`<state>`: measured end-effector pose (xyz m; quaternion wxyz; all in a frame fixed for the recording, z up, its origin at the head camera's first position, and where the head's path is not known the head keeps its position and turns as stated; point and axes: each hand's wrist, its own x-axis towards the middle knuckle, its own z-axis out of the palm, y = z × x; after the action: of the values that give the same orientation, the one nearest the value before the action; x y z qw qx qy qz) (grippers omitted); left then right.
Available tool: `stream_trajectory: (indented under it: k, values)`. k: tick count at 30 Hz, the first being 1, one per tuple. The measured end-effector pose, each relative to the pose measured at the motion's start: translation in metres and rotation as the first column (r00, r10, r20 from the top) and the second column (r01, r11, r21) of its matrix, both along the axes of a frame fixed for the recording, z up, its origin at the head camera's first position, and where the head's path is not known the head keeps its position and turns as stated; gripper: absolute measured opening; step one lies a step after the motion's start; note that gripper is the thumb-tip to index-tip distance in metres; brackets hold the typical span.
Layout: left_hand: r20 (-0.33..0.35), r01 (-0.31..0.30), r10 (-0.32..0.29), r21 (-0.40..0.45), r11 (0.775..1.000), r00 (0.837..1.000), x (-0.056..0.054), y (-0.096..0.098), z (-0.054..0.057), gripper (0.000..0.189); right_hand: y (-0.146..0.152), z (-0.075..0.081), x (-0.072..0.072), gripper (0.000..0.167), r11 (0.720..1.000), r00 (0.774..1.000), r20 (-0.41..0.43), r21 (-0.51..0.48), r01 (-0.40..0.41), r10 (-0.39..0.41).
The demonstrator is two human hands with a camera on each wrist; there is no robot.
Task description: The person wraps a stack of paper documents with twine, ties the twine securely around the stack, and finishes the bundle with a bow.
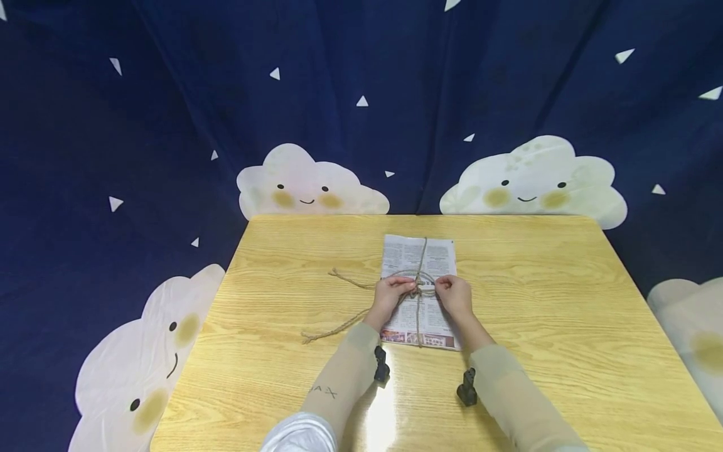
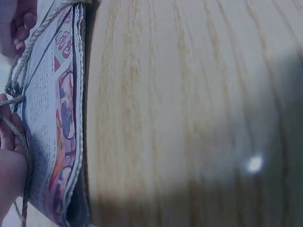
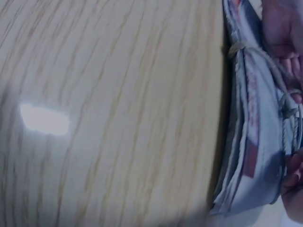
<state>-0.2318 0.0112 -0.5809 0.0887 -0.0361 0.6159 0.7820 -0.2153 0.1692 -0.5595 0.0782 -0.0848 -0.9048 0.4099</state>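
Note:
A folded bundle of newspapers (image 1: 437,323) lies on the table, with printed text and a strip of colour pictures along its near edge. Brown twine (image 1: 418,320) runs lengthwise over it and crosses at a knot near the middle. My left hand (image 1: 388,299) pinches the twine just left of the knot. On the other side, my right hand (image 1: 456,297) pinches a loop of the same twine between thumb and fingers. In the left wrist view, several layers show at the folded edge of the newspapers (image 2: 64,123). Fingertips partly hide the knot.
Two loose twine ends (image 1: 333,331) trail left across the wooden table (image 1: 553,301). A dark blue curtain (image 1: 350,37) with white clouds hangs behind and beside the table. Small black devices (image 1: 467,388) sit at both wrists.

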Motion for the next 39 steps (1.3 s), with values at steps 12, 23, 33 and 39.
stream_trajectory:
  k: [12, 23, 33, 39]
  values:
    - [-0.01, -0.002, 0.001, -0.073, 0.997, 1.0, 0.001, 0.006, 0.009, 0.019, 0.006, -0.017, -0.003, 0.015, 0.993, 0.994, -0.09, -0.099, -0.07, 0.061]
    - [-0.158, 0.019, -0.09, -0.405, 0.914, 0.983, 0.001, 0.016, 0.007, 0.01, 0.016, -0.01, 0.019, 0.035, 0.832, 1.0, -0.003, -0.554, -0.024, 0.026]
    - [-0.185, 0.03, -0.137, -0.491, 0.871, 0.973, 0.004, 0.021, 0.012, 0.008, 0.014, -0.001, 0.028, 0.028, 0.853, 1.0, -0.009, -0.52, -0.027, 0.026]
    - [-0.189, 0.047, -0.158, -0.488, 0.872, 0.969, 0.004, 0.021, 0.01, 0.008, 0.016, -0.005, 0.03, 0.022, 0.894, 0.995, -0.084, -0.439, -0.089, 0.058]
